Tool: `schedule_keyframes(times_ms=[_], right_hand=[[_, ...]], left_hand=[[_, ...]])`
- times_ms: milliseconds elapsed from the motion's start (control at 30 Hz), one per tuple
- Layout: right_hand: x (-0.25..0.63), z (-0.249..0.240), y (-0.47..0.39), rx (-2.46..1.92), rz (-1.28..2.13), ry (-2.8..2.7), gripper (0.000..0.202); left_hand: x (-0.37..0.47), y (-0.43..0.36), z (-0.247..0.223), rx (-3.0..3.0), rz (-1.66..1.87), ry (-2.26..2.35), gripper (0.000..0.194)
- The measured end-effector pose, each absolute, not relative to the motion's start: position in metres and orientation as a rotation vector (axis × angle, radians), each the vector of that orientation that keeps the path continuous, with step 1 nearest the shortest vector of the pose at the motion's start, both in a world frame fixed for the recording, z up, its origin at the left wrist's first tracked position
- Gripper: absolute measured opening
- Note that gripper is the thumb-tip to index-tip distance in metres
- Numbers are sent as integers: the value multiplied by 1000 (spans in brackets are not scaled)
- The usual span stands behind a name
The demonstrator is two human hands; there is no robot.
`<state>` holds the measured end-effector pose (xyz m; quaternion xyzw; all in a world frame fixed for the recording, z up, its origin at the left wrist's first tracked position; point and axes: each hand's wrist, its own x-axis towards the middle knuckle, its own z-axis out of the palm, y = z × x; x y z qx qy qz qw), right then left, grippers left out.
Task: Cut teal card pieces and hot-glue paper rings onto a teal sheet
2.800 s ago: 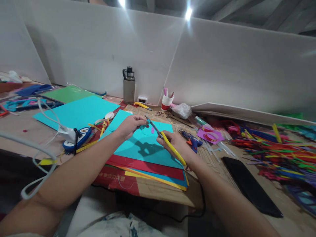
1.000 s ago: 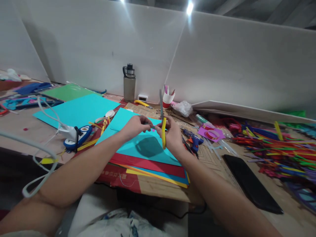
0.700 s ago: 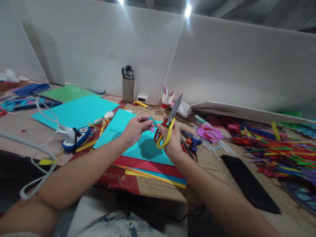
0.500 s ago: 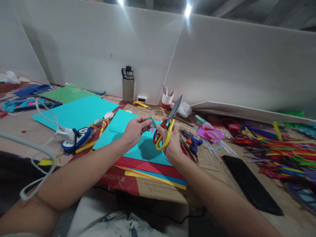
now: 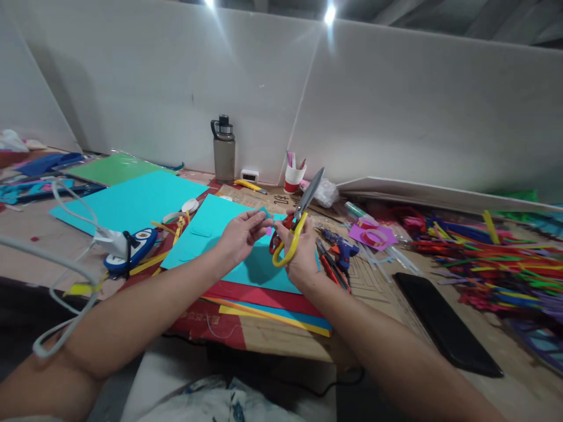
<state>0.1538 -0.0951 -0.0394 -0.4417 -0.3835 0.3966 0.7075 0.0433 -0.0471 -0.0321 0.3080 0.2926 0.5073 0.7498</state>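
Observation:
Between thumb and fingers, my left hand (image 5: 241, 235) pinches a small teal paper piece (image 5: 265, 213) above a turquoise sheet (image 5: 204, 218). My right hand (image 5: 301, 252) holds scissors (image 5: 310, 190) with one yellow and one red handle, their blades pointing up and away. Its fingertips are close to the paper piece; whether they touch it is unclear. A small pink piece shows just under the fingers. Red, blue and yellow sheets stick out beneath the turquoise one.
A grey bottle (image 5: 224, 153) and a paper cup (image 5: 294, 177) stand at the back. Right are a blue glue gun (image 5: 345, 253), a black tray-like object (image 5: 444, 322) and many coloured strips (image 5: 510, 264). A power strip (image 5: 132, 251) with white cable lies left.
The teal piece has tilted and shows less between my fingers. My hands stay close together, with the scissors still in my right hand. The whole view has shifted slightly.

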Motion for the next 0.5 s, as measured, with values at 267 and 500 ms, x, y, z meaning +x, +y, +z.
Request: schedule_keyframes(times_ms=[267,500], right_hand=[[155,-51,-88,-891,925,-840,46],[166,-48,-89,-956,1006,-1035,41]], left_hand=[[45,-51,-29,702,1145,630,5],[35,-46,-22,902,1174,650,5]])
